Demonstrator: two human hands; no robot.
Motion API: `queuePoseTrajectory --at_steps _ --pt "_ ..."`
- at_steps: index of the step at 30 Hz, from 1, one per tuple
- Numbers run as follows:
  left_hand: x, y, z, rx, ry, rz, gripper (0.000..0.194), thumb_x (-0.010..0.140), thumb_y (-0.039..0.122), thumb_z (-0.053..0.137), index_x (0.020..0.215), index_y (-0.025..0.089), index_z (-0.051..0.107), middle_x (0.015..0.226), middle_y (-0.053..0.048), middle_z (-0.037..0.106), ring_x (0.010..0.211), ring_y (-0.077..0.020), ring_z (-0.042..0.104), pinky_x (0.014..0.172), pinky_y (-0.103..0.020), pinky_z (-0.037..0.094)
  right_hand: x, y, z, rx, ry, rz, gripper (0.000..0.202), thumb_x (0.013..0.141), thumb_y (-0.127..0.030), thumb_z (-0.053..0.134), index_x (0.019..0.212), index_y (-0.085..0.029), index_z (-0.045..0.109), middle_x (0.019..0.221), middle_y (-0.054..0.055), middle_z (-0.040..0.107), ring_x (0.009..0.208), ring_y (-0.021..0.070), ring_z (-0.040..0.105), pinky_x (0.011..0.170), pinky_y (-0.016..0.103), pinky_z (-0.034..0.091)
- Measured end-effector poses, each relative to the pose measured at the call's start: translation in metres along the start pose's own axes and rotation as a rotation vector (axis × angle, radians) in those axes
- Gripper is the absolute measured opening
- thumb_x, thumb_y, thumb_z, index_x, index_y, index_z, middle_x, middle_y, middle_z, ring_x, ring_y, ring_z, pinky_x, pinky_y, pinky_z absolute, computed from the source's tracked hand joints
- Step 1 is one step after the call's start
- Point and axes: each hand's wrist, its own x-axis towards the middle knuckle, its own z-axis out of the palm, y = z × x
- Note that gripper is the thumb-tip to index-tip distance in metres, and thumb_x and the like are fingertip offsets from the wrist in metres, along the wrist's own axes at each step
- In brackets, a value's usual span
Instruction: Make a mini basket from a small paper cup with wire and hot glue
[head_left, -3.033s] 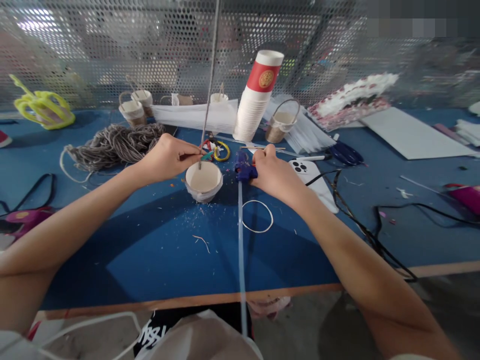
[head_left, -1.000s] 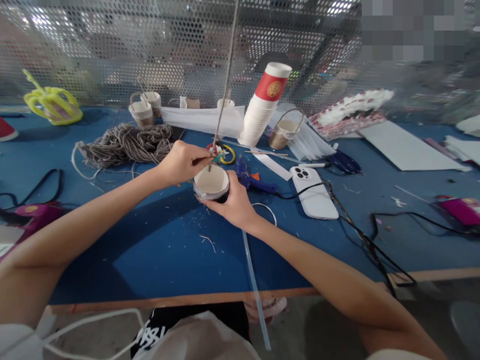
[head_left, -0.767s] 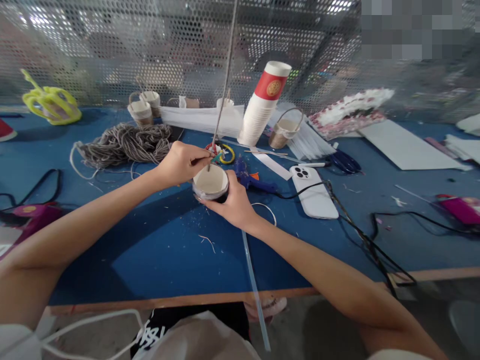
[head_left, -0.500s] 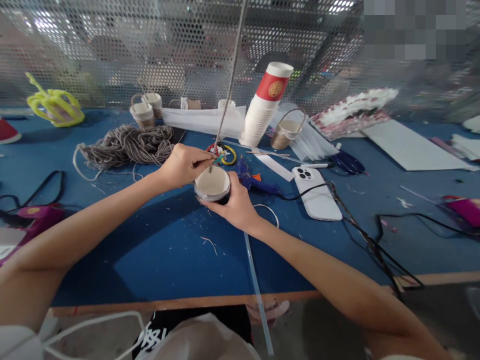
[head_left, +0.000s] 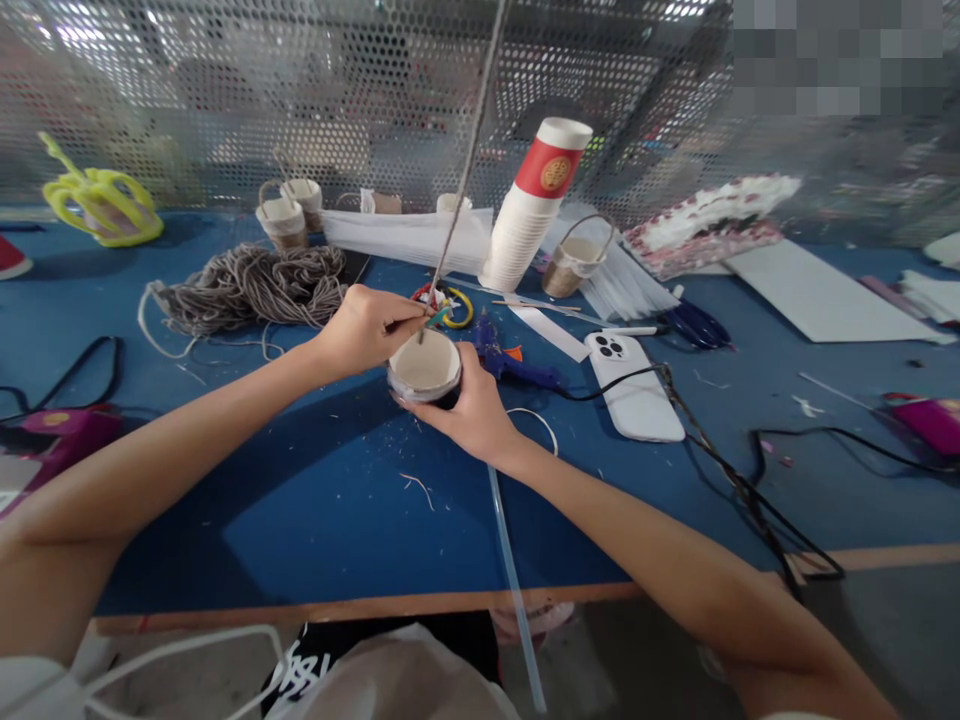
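My right hand point(head_left: 472, 410) is wrapped round a small paper cup point(head_left: 424, 366) with white trim at its rim, its opening facing up. At the cup's far rim my left hand point(head_left: 379, 325) pinches a thin grey-brown cord point(head_left: 465, 160), which rises steeply past the top of the picture. The cord's lower end reaches just inside the cup's rim. Just behind the cup lie yellow-and-red-handled scissors point(head_left: 457, 308), partly hidden. A blue glue gun point(head_left: 517, 362) rests right of my right hand.
A leaning stack of paper cups point(head_left: 525, 220) and a small handled bucket point(head_left: 576, 265) stand behind. Grey yarn point(head_left: 255, 290) lies left, a white phone point(head_left: 634, 385) right with a black cable point(head_left: 705, 440). A clear glue stick point(head_left: 514, 585) overhangs the table's front edge point(head_left: 360, 608).
Both hands hold the cup and cord in nearly the same pose. The view has shifted slightly, and the cord's upper part leans a little farther right.
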Motion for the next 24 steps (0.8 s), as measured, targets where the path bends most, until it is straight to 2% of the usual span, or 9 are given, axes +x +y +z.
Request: queuePoseTrajectory --at_steps 8,24 --pt "0.0012 0.0007 0.0004 0.012 0.015 0.043 0.030 0.083 0.019 0.050 0.059 0.015 0.067 0.054 -0.003 0.067 0.048 -0.0105 0.062 0.047 -0.019 0.047 0.0002 0.0014 -0.0005 -0.018 -0.004 0.001 0.053 0.063 -0.041 0.073 0.100 -0.022 0.040 0.098 0.007 0.063 0.086 0.0227 0.062 0.073 0.041 0.052" --pt "0.0014 0.0017 0.0002 -0.013 0.029 0.034 0.032 0.083 0.020 0.051 0.056 0.016 0.067 0.053 -0.003 0.067 0.049 -0.0114 0.063 0.047 -0.020 0.048 0.0001 0.0005 -0.0011 -0.013 0.001 0.002 0.054 0.064 -0.043 0.074 0.100 -0.022 0.041 0.098 0.007 0.063 0.087 0.0228 0.062 0.072 0.040 0.052"
